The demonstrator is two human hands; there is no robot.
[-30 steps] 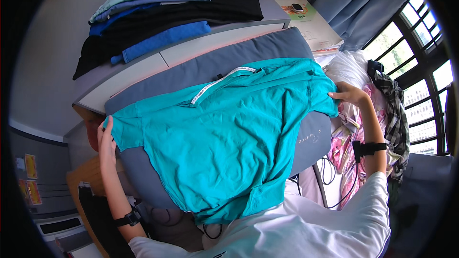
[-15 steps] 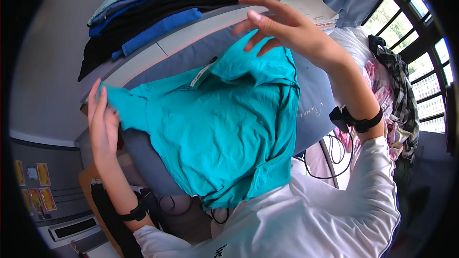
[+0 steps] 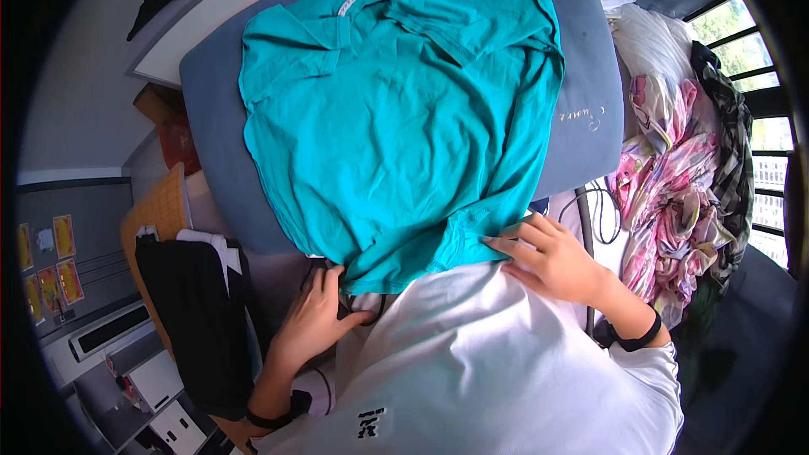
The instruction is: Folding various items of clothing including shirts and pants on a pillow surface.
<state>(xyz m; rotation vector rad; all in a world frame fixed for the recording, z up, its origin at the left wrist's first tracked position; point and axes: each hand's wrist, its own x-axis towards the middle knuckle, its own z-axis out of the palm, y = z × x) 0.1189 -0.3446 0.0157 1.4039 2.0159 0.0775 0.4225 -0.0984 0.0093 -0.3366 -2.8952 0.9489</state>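
Observation:
A teal T-shirt [image 3: 396,135] lies spread and wrinkled over a blue-grey padded board, its sleeves folded inward and its hem toward me. My left hand [image 3: 312,320] is at the hem's left corner; its fingertips touch the cloth while the thumb stands apart. At the hem's right corner, my right hand [image 3: 556,263] has its fingers closed on the edge of the cloth. A white neck tape [image 3: 356,0] shows along the far edge of the shirt.
The blue-grey padded board [image 3: 590,76] fills the middle. Patterned pink cloth [image 3: 674,194] and a dark checked garment [image 3: 726,126] lie at right, beside a black cable [image 3: 602,211]. Black clothing [image 3: 190,303] hangs over a chair [image 3: 152,211] at left.
Both hands have come down from the shirt's far part to its near hem. The sleeves now lie flat on the board, and the view has shifted downward.

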